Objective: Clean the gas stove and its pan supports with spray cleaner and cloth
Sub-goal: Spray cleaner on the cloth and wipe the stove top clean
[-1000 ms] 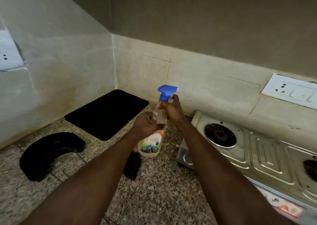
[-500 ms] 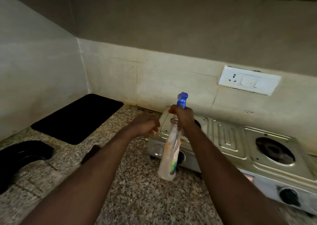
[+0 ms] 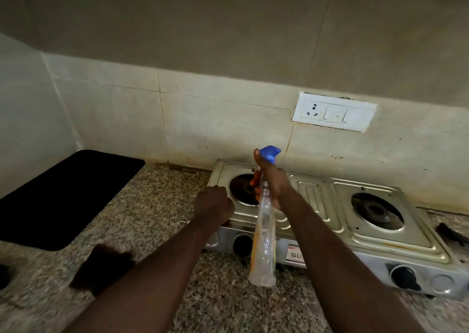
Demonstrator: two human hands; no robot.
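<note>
A steel two-burner gas stove [image 3: 314,200] stands on the granite counter against the tiled wall, with both burners bare. My right hand [image 3: 270,180] grips the neck of a clear spray bottle [image 3: 264,246] with a blue trigger head, held over the stove's left burner [image 3: 243,189] with the bottle body hanging toward me. My left hand [image 3: 213,204] hovers with curled fingers by the stove's left front corner and holds nothing. A dark cloth [image 3: 101,266] lies on the counter under my left forearm.
A black mat [image 3: 63,195] lies on the counter at the left. A white switch plate [image 3: 333,112] sits on the wall above the stove. A dark object [image 3: 449,233] lies right of the stove. Black knobs [image 3: 403,277] line the stove's front.
My left hand let go of the bottle. My right hand carried it right, from above the counter to over the stove's left burner. The view swung right.
</note>
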